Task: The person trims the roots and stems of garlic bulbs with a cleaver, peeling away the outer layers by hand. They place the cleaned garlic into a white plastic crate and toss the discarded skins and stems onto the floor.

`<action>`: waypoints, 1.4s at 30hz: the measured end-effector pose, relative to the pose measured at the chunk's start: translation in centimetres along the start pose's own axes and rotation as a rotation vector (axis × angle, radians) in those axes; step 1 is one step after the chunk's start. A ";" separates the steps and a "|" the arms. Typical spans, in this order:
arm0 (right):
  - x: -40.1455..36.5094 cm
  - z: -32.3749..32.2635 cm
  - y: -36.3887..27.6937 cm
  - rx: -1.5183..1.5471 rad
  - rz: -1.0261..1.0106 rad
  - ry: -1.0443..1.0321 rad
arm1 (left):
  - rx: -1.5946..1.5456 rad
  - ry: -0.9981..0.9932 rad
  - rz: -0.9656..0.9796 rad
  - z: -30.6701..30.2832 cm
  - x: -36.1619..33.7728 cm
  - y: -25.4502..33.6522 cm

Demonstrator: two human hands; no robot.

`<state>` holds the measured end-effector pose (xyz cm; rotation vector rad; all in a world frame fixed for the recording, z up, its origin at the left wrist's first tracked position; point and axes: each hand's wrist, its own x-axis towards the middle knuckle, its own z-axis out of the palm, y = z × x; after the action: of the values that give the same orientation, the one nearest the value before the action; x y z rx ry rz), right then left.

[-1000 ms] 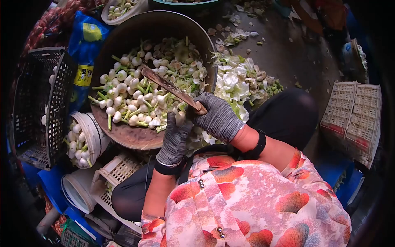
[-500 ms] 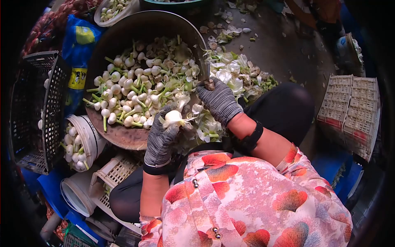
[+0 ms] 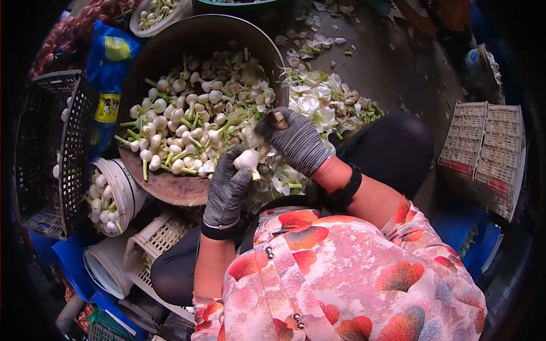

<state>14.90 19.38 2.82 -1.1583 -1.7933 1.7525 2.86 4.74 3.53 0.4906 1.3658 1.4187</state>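
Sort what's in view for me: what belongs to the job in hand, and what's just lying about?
In use:
- white bulb, in the left hand
- wooden-handled tool, in the right hand
- basin of loose bulbs

Apparently just lying about:
- blue bag
- black crate
- pale crates

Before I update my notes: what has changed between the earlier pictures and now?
Since half a second ago, the striped gray gloved right hand has moved left, towards the gloved left hand. The round white garlic bulb held there has lost its loose skin flaps. The long brown tool, outstretched a second ago, is mostly hidden in the right hand. The large round brown basin stayed.
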 end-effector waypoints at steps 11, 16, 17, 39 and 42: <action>-0.4 -0.5 -1.8 0.244 0.081 -0.093 | -0.618 -0.056 -0.075 0.9 0.6 2.2; -1.1 0.7 -2.3 -0.196 -0.004 -0.191 | -0.632 0.077 -0.145 -0.5 1.1 0.3; -1.1 0.9 -1.6 -0.220 -0.017 -0.150 | -0.673 0.050 -0.166 -1.3 1.2 -0.5; 1.5 1.7 2.7 -0.067 0.158 0.076 | -0.971 0.019 -0.050 -3.3 1.2 0.2; 0.0 1.5 -0.9 0.158 0.306 -0.030 | -0.935 0.072 0.315 -7.6 2.5 6.3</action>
<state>13.52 18.56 3.48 -1.4035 -1.5226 2.0499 -6.97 4.72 6.23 0.0241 0.5542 2.1436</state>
